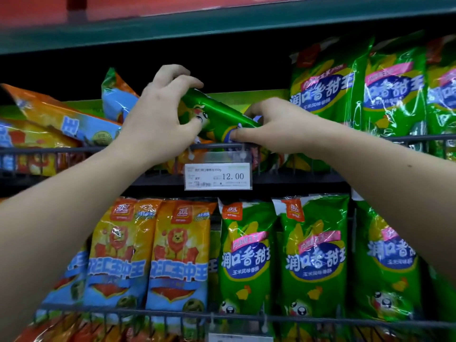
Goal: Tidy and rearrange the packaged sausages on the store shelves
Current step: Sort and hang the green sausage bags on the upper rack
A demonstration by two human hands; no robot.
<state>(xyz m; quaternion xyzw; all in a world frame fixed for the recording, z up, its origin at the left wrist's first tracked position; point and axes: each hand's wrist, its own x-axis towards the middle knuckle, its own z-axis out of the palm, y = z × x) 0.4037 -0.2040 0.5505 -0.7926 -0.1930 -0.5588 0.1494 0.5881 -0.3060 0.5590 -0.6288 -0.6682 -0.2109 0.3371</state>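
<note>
- left hand [158, 119] and right hand [274, 129] both have fingers curled round a tilted green sausage pack [217, 114], mid frame
- it sits above the wire rail [74, 150] and price tag [218, 176]

wire shelves [74, 149] stocked with sausage packs [320, 85]
</note>
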